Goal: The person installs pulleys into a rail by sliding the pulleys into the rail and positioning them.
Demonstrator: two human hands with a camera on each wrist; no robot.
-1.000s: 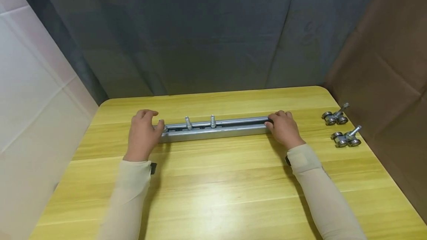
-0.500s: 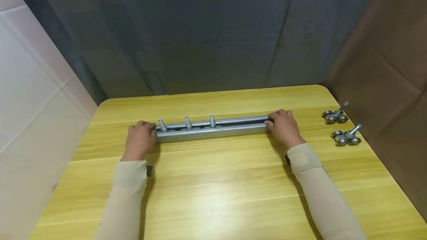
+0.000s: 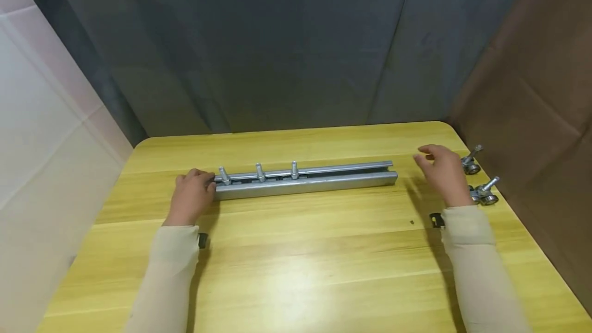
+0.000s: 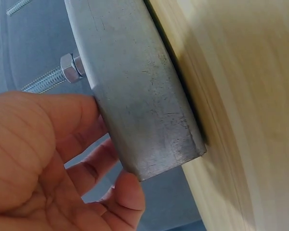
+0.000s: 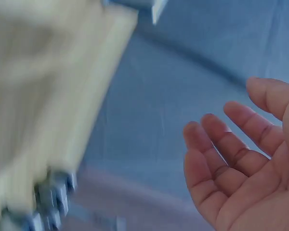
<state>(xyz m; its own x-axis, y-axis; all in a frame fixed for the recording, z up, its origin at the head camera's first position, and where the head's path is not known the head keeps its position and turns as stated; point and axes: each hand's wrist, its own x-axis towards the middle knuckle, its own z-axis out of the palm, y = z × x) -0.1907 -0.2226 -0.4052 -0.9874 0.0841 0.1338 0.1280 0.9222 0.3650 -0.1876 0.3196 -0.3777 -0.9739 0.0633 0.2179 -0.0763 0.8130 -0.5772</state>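
A grey metal channel rail [image 3: 307, 185] lies across the table, its open slot upward. Three bolts stand up from the slot in its left half: a left one [image 3: 224, 174], a middle one [image 3: 260, 172] and a right one [image 3: 294, 170]. My left hand [image 3: 190, 198] grips the rail's left end; in the left wrist view, the thumb and fingertips touch its edge, near a bolt with a hex nut [image 4: 71, 68]. My right hand [image 3: 445, 174] is in the air right of the rail, holding nothing, fingers loosely bent in the right wrist view.
Two wheeled trolleys with bolts, a rear one [image 3: 473, 162] and a front one [image 3: 489, 193], stand at the table's right edge, partly hidden by my right hand. A tiny dark speck [image 3: 412, 222] lies on the wooden table [image 3: 296, 261]. Cloth hangs behind and at both sides.
My right hand has let go of the rail's right end and moved right toward the trolleys. My left hand shifted slightly left onto the rail's end, uncovering the leftmost bolt.
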